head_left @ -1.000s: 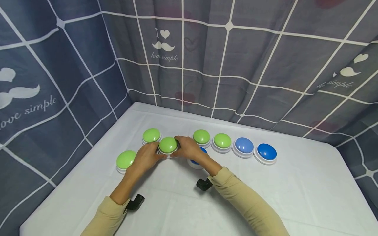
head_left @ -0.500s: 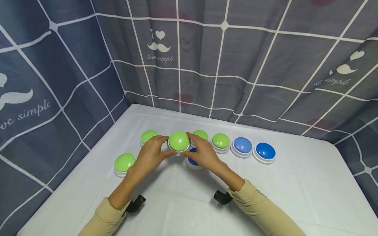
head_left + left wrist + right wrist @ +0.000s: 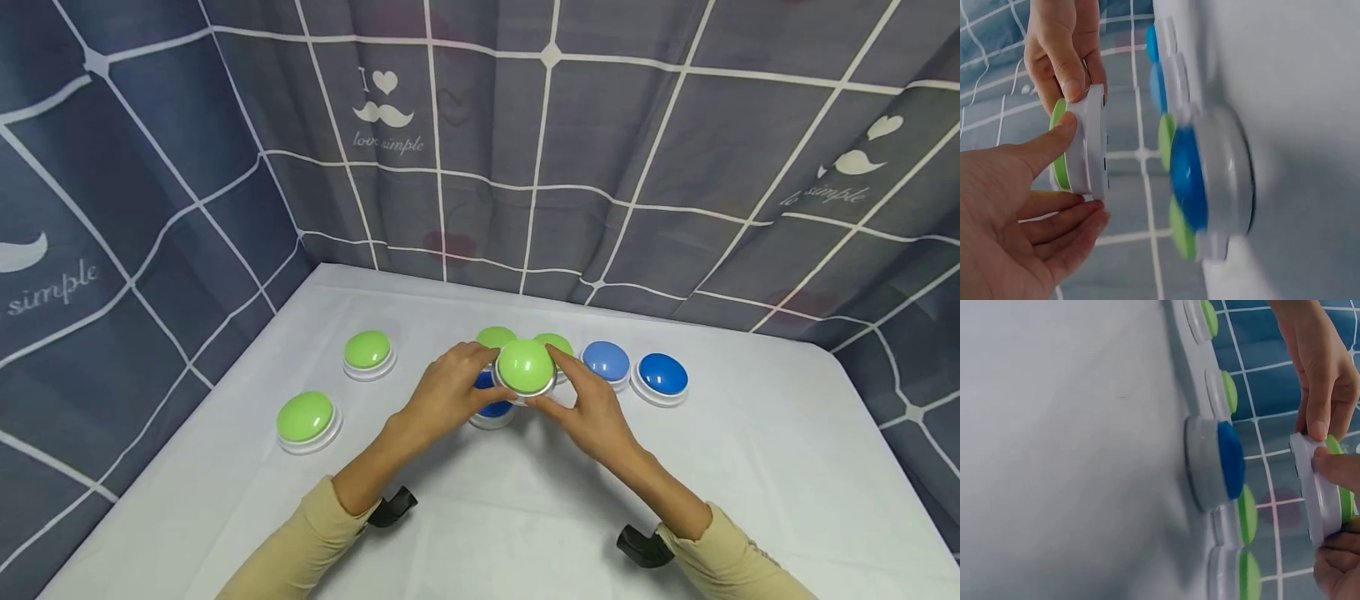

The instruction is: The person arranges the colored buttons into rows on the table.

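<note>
A green push button (image 3: 525,367) with a white round base is held between both hands, lifted off the table. My left hand (image 3: 448,390) grips its left rim, thumb toward me and fingers on the far side. On the opposite rim my right hand (image 3: 600,414) pinches it in the same way. The left wrist view shows the raised button (image 3: 1088,144) side-on, its base apart from the buttons below. Beneath the left hand stands a dark blue button (image 3: 491,410), partly hidden by the fingers and the raised button.
Behind the hands, a green button (image 3: 496,336), another green button (image 3: 555,342), a light blue button (image 3: 606,360) and a dark blue button (image 3: 663,373) form a row. Two green buttons, one farther (image 3: 367,350) and one nearer (image 3: 305,417), stand left on the white table (image 3: 480,533). Grey curtains (image 3: 480,125) enclose it.
Both hands have lifted the green button from beside the far-left one and carried it to the right, over the dark blue button. The other buttons have stayed in place; the head view has shifted slightly.
</note>
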`<state>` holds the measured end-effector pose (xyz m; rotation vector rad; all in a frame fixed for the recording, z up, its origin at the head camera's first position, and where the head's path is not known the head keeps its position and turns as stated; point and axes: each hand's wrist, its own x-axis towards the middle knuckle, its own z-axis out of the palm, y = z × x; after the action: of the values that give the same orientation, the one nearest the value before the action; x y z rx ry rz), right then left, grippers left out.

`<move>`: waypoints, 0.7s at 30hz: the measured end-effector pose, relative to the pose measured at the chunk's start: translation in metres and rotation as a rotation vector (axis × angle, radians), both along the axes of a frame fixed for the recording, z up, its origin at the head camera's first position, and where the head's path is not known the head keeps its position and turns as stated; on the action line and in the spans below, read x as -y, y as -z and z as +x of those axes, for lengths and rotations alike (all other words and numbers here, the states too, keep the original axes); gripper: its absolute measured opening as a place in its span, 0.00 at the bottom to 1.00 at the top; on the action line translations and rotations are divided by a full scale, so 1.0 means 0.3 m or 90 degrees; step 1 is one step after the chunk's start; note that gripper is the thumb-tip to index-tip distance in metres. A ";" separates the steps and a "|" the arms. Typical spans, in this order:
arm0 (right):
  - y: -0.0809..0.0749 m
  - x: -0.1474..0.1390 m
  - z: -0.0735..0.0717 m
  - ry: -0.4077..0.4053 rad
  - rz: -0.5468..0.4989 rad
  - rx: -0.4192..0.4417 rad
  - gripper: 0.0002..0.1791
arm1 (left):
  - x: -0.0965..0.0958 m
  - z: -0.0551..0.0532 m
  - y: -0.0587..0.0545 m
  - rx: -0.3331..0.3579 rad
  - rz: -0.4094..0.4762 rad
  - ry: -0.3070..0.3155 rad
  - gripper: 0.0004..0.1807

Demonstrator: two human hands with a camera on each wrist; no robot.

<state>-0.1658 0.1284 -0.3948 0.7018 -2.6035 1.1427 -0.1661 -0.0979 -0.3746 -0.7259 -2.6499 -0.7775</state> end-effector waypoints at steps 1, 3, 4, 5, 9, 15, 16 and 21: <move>0.007 -0.014 0.006 0.009 0.008 0.001 0.43 | -0.014 -0.002 0.009 -0.004 -0.015 0.008 0.31; 0.022 -0.037 0.018 0.024 0.023 0.003 0.43 | -0.038 -0.005 0.030 -0.012 -0.049 0.020 0.30; 0.031 -0.048 0.022 0.030 0.028 0.006 0.42 | -0.049 -0.007 0.040 -0.015 -0.066 0.025 0.30; 0.040 -0.059 0.024 0.036 0.033 0.006 0.42 | -0.061 -0.009 0.048 -0.017 -0.079 0.031 0.29; 0.067 -0.090 0.026 0.054 0.033 0.006 0.42 | -0.094 -0.019 0.070 -0.032 -0.117 0.049 0.25; 0.100 -0.113 0.013 0.059 0.030 0.028 0.40 | -0.123 -0.046 0.099 -0.071 -0.171 0.070 0.21; 0.107 -0.115 0.011 0.060 0.031 0.034 0.40 | -0.124 -0.048 0.106 -0.077 -0.182 0.071 0.21; 0.149 -0.120 0.010 0.066 0.041 0.057 0.40 | -0.132 -0.059 0.143 -0.097 -0.238 0.069 0.22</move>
<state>-0.1629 0.1643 -0.4395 0.5326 -2.7270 1.0877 -0.1839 -0.0582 -0.4174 -0.9858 -2.6578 -0.2357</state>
